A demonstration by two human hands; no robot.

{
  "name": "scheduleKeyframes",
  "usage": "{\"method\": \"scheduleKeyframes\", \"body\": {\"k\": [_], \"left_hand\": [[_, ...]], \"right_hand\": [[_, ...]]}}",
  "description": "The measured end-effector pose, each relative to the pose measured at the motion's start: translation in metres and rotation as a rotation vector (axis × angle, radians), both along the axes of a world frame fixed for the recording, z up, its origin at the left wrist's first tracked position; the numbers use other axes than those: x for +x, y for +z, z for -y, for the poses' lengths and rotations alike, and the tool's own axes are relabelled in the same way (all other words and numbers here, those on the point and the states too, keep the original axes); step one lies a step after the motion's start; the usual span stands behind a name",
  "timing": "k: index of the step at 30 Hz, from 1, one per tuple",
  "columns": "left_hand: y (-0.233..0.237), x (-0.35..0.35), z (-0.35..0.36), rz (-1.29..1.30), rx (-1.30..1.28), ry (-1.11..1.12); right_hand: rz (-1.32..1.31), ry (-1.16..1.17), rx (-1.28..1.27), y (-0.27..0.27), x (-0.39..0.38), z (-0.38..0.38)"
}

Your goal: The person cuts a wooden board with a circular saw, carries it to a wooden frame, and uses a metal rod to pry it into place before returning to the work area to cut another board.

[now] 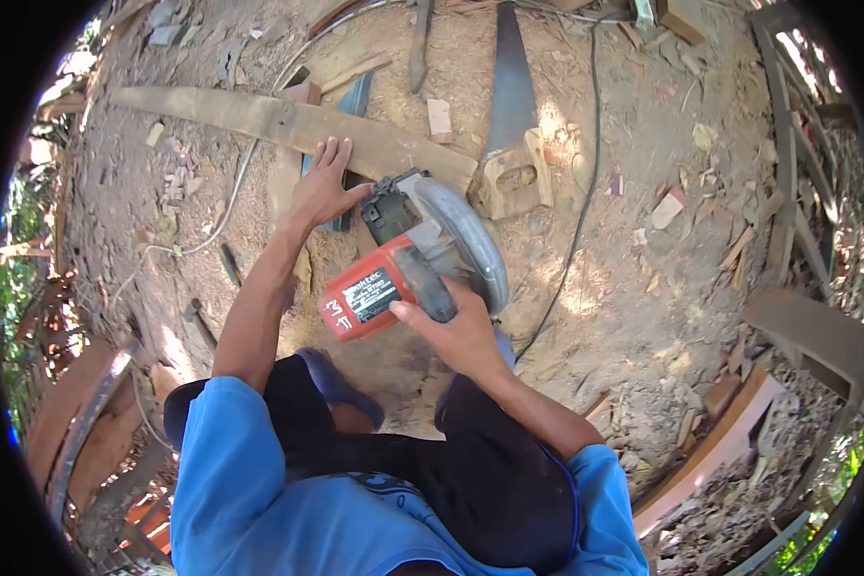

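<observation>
My right hand (466,331) is wrapped around the dark handle of a red and black circular saw (360,298). The saw's grey blade guard (475,245) faces right, and its base plate meets the near edge of a long wooden plank (202,108) at the right end. On that plank my left hand (324,192) lies with fingers stretched out and thumb pointing toward the saw's base. Under the plank are a blue-grey piece (355,96) and shorter wood blocks. Whether the blade touches the wood is hidden by the saw's body.
A handsaw (514,106) with a wooden handle lies right of the plank. A dark cable (586,192) runs along the ground beside it. A hammer (202,324) rests at lower left. Wood scraps and boards (710,451) line the right side.
</observation>
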State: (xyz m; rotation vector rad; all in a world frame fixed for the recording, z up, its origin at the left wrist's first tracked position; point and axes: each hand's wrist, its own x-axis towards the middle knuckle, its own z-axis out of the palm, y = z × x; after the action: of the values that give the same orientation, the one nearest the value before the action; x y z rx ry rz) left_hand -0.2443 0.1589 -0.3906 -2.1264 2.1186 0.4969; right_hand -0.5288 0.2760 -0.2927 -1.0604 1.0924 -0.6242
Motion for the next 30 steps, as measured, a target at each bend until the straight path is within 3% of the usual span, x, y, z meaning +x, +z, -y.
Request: {"method": "scheduleKeyframes", "body": {"k": [21,30], "left_hand": [[0.003,0.011,0.015,-0.016,0.127,-0.15],[-0.001,0.019,0.009,-0.043,-0.038,-0.08]], "right_hand": [[0.031,0.099,-0.007,-0.019,-0.012,0.002],[0.063,0.058,0.01,-0.015,-0.004,0.0]]}}
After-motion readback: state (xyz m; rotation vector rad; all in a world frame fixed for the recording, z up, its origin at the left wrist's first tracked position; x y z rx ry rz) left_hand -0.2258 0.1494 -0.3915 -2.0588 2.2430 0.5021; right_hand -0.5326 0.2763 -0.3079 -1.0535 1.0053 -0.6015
